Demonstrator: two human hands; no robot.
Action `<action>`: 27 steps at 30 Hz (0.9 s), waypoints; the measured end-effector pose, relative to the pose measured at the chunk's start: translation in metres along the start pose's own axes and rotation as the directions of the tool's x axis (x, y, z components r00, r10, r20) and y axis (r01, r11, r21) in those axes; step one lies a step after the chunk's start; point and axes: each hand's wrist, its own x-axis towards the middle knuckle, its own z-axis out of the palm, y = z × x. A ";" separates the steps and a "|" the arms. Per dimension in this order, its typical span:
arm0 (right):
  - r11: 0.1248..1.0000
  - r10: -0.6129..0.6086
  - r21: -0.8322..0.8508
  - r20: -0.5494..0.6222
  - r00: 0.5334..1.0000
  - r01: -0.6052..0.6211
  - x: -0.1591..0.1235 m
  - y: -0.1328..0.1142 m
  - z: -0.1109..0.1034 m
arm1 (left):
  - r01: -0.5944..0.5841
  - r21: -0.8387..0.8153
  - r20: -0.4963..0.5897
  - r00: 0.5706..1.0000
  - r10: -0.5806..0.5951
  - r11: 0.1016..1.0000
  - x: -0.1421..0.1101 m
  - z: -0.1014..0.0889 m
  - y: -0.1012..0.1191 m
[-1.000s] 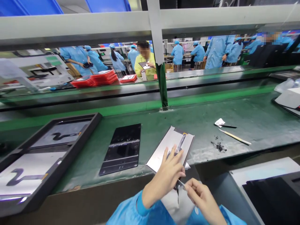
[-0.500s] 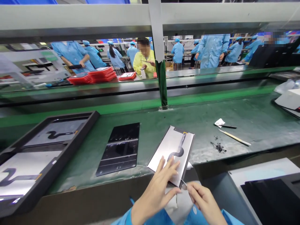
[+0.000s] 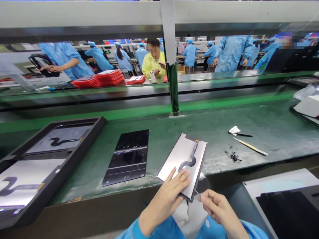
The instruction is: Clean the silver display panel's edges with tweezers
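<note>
Two hands are working at the near edge of the bench [image 3: 224,132]. L hand [image 3: 167,196] is lying flat w/ fingers [image 3: 183,175] spread on the lower part of a silver display panel [image 3: 183,159], pressing rather than gripping; panel is resting on the bench edge, near end overhanging toward the person, w/ a dark curved flex cable [image 3: 189,159] running along its back. R hand [image 3: 216,206] is sitting just beside the panel's near corner, fingers pinched on a thin tweezer-like tool [image 3: 196,192] whose tip is touching that corner.

Left of the panel, apart from it, a black glass panel [image 3: 128,156] is lying flat. Further left, a black tray [image 3: 72,159] is holding two more silver panels w/ flex cables. To the right, well apart: a thin stick [image 3: 250,146], a small paper scrap [image 3: 234,130], some black debris [image 3: 232,156]. Across the line, people in blue coats are standing by red trays [image 3: 102,79].
</note>
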 end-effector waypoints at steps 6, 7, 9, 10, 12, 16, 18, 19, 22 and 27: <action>1.000 0.005 0.001 -0.028 1.000 -0.005 0.004 -0.001 -0.006 | 0.012 0.022 0.005 1.000 -0.012 1.000 0.000 -0.001 0.001; 1.000 0.006 -0.004 -0.031 0.999 -0.006 0.004 -0.002 -0.007 | 0.011 0.023 0.005 1.000 -0.011 1.000 0.000 -0.001 0.001; 1.000 0.005 -0.013 -0.031 0.999 -0.006 0.003 -0.004 -0.010 | 0.006 0.023 0.000 1.000 -0.006 1.000 0.000 -0.001 0.001; 1.000 0.004 -0.016 -0.032 0.999 -0.005 0.003 -0.005 -0.011 | 0.003 0.024 -0.004 1.000 -0.003 1.000 0.000 -0.001 0.001; 1.000 -0.001 -0.021 -0.033 0.999 0.001 0.002 -0.009 -0.013 | 0.004 0.025 -0.006 1.000 -0.004 1.000 0.000 -0.001 0.000; 0.999 -0.002 -0.037 -0.049 0.999 0.000 -0.003 -0.023 -0.014 | 0.005 0.028 -0.010 1.000 -0.005 1.000 0.000 0.001 0.000; 0.999 0.002 -0.052 -0.074 0.997 -0.006 -0.007 -0.032 -0.014 | -0.001 0.028 -0.018 1.000 0.001 1.000 0.000 0.001 -0.001; 0.998 0.002 -0.059 -0.086 0.996 -0.008 -0.009 -0.036 -0.014 | -0.002 0.028 -0.020 1.000 0.003 1.000 0.000 0.001 -0.001; 0.998 -0.001 -0.070 -0.109 0.994 -0.007 -0.013 -0.046 -0.014 | -0.002 0.036 -0.020 1.000 0.002 0.999 0.000 0.000 0.000; 0.995 -0.027 -0.099 -0.164 0.986 0.011 -0.014 -0.052 -0.021 | 0.001 0.143 -0.016 1.000 0.002 0.990 0.007 0.006 0.007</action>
